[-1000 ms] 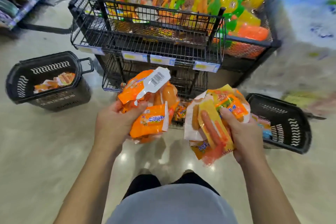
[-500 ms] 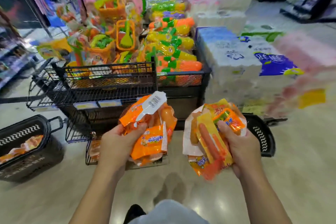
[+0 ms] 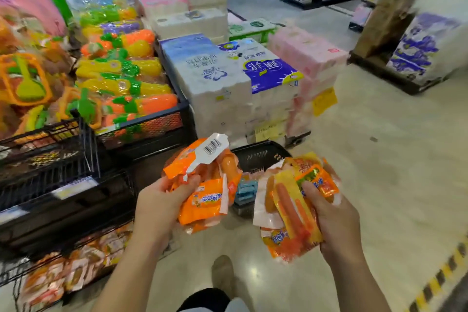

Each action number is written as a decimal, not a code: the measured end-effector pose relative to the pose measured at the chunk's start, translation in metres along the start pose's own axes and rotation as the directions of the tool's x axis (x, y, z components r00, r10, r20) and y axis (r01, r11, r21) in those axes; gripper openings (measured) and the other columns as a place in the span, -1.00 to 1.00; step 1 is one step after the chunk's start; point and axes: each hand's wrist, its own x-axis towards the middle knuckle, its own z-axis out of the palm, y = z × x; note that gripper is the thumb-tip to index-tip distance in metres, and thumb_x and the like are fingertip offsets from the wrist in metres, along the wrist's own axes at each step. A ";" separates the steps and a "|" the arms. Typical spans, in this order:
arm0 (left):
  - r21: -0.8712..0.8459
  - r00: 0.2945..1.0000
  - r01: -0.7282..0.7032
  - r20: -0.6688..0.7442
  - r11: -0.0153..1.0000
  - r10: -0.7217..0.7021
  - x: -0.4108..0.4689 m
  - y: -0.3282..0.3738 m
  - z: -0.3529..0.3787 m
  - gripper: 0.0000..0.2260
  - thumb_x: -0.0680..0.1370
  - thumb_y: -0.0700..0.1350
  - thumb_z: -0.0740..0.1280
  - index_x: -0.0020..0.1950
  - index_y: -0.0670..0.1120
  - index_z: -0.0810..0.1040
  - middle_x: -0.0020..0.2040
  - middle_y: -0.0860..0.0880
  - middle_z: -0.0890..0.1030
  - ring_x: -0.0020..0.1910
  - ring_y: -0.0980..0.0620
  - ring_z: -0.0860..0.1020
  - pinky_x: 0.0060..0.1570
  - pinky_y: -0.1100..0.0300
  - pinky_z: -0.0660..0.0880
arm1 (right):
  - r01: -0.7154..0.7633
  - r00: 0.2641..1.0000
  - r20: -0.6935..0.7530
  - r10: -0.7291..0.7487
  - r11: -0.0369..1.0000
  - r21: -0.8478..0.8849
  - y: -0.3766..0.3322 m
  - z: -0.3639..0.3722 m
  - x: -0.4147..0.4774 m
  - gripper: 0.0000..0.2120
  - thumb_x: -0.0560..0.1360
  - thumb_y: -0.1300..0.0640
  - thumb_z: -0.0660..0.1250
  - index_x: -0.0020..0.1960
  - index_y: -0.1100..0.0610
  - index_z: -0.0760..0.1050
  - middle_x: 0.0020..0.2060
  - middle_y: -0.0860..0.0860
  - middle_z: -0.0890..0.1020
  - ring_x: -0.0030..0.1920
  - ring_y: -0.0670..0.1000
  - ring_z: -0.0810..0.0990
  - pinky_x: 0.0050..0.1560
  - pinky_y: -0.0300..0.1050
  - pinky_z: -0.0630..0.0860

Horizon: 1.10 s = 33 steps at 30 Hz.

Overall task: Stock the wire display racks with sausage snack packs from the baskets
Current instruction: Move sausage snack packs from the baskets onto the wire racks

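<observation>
Grip check: clutches 1 orange bundle [image 3: 202, 205] of sausage packs in left hand [image 3: 162, 204], 1 yellow bundle [image 3: 288, 200] in right hand [image 3: 334, 218].

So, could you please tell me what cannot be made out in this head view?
Head view only.
The basket: contents mostly hidden behind the left packs and right packs.
Pack count in the left hand or right hand: the packs overlap.
The rack tag: print blurred.
The rack packs: blurred, labels unreadable.
</observation>
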 end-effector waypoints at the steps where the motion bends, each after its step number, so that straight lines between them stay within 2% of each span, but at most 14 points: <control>1: 0.009 1.000 0.005 0.011 1.000 -0.005 0.012 -0.001 0.012 -0.75 0.42 0.02 0.59 0.05 0.04 0.70 -0.09 0.02 0.76 -0.10 -0.05 0.75 0.01 -0.11 0.67 | -0.020 0.999 -0.028 0.020 1.000 0.008 0.000 -0.003 0.012 -0.74 0.40 -0.05 0.60 0.02 0.03 0.71 -0.12 -0.01 0.77 -0.07 0.09 0.76 0.06 0.17 0.68; 3: 0.013 0.999 0.015 0.032 1.000 -0.015 0.037 -0.004 0.036 -0.74 0.41 0.04 0.59 0.05 0.05 0.69 -0.10 0.05 0.76 -0.12 -0.02 0.75 -0.03 -0.07 0.67 | -0.043 0.996 -0.074 0.043 0.999 0.008 -0.001 -0.007 0.039 -0.76 0.40 -0.04 0.61 -0.02 0.03 0.71 -0.14 -0.01 0.77 -0.09 0.09 0.76 0.05 0.19 0.68; 7: -0.001 0.997 0.043 0.068 0.999 -0.043 0.100 -0.005 0.086 -0.79 0.44 0.00 0.58 0.03 0.03 0.69 -0.15 0.05 0.76 -0.18 0.00 0.74 -0.31 0.11 0.64 | -0.045 0.991 -0.132 0.037 0.997 -0.058 -0.010 -0.004 0.099 -0.77 0.40 -0.05 0.60 -0.05 0.06 0.70 -0.17 -0.02 0.77 -0.09 0.11 0.76 0.01 0.15 0.69; 11: 0.014 0.992 0.100 0.079 0.995 -0.101 0.165 0.002 0.131 -0.79 0.43 0.06 0.59 -0.01 0.05 0.69 -0.14 0.01 0.76 -0.21 -0.01 0.74 -0.28 0.05 0.65 | -0.046 0.984 -0.174 0.030 0.995 -0.089 -0.033 -0.002 0.164 -0.78 0.37 -0.05 0.61 -0.07 0.03 0.71 -0.14 0.00 0.77 -0.08 0.11 0.75 0.04 0.19 0.68; 14: 0.004 0.990 0.109 0.092 0.994 -0.109 0.208 0.011 0.158 -0.72 0.37 0.09 0.64 -0.01 0.05 0.71 -0.14 0.01 0.76 -0.21 -0.01 0.74 -0.26 0.04 0.64 | -0.048 0.980 -0.197 0.033 0.996 -0.069 -0.048 0.007 0.209 -0.73 0.37 -0.04 0.63 -0.02 0.05 0.71 -0.11 0.00 0.77 -0.06 0.12 0.76 0.06 0.19 0.67; 18: -0.026 0.987 0.141 0.085 0.990 -0.138 0.237 0.021 0.175 -0.79 0.47 0.02 0.56 0.06 0.03 0.69 -0.13 0.02 0.76 -0.20 -0.02 0.75 -0.32 0.09 0.63 | -0.078 0.982 -0.181 0.063 0.994 -0.078 -0.058 0.020 0.252 -0.74 0.40 -0.05 0.60 0.01 0.04 0.69 -0.13 -0.04 0.77 -0.09 0.08 0.76 0.00 0.11 0.67; 23: -0.060 0.990 0.142 -0.014 0.988 -0.143 0.249 0.031 0.178 -0.82 0.47 0.03 0.54 0.03 0.08 0.66 -0.16 0.07 0.76 -0.20 0.00 0.75 -0.34 0.12 0.63 | -0.078 0.997 -0.023 0.075 0.984 -0.158 -0.067 0.051 0.298 -0.74 0.41 -0.06 0.59 0.02 0.03 0.68 -0.16 -0.08 0.77 -0.17 0.00 0.76 -0.12 -0.01 0.63; 26: -0.110 0.977 0.139 -0.145 0.984 -0.154 0.239 0.034 0.169 -0.83 0.44 0.03 0.56 -0.03 0.09 0.66 -0.17 0.09 0.75 -0.18 0.00 0.75 -0.24 0.07 0.65 | -0.053 0.987 0.135 0.082 0.977 -0.208 -0.072 0.078 0.322 -0.73 0.41 -0.04 0.59 0.02 0.08 0.69 -0.13 -0.02 0.77 -0.14 0.04 0.75 -0.10 -0.01 0.63; 28: -0.143 0.959 0.122 -0.240 0.982 -0.153 0.224 0.036 0.156 -0.76 0.37 0.08 0.57 -0.02 0.07 0.68 -0.12 0.05 0.76 -0.13 -0.03 0.75 -0.11 -0.04 0.67 | -0.021 0.963 0.258 0.080 0.974 -0.224 -0.078 0.102 0.330 -0.76 0.42 -0.03 0.59 0.00 0.08 0.69 -0.15 -0.01 0.77 -0.13 0.05 0.75 -0.11 -0.02 0.63; 31: -0.152 0.908 0.075 -0.399 0.986 -0.130 0.195 0.035 0.127 -0.67 0.29 0.17 0.60 -0.03 0.08 0.70 -0.11 0.04 0.76 -0.11 -0.05 0.75 -0.06 -0.11 0.68 | 0.057 0.906 0.420 0.047 0.971 -0.231 -0.083 0.147 0.330 -0.78 0.39 -0.04 0.61 -0.06 0.00 0.66 -0.18 -0.06 0.76 -0.14 0.01 0.74 -0.16 -0.09 0.60; 33: -0.168 0.865 0.038 -0.488 0.985 -0.116 0.173 0.030 0.103 -0.64 0.27 0.20 0.66 -0.02 0.10 0.73 -0.08 0.00 0.76 -0.09 -0.09 0.75 -0.02 -0.21 0.67 | 0.090 0.840 0.541 0.049 0.970 -0.227 -0.082 0.178 0.316 -0.68 0.31 -0.13 0.62 -0.05 0.02 0.69 -0.18 -0.07 0.77 -0.13 0.02 0.76 -0.10 -0.04 0.63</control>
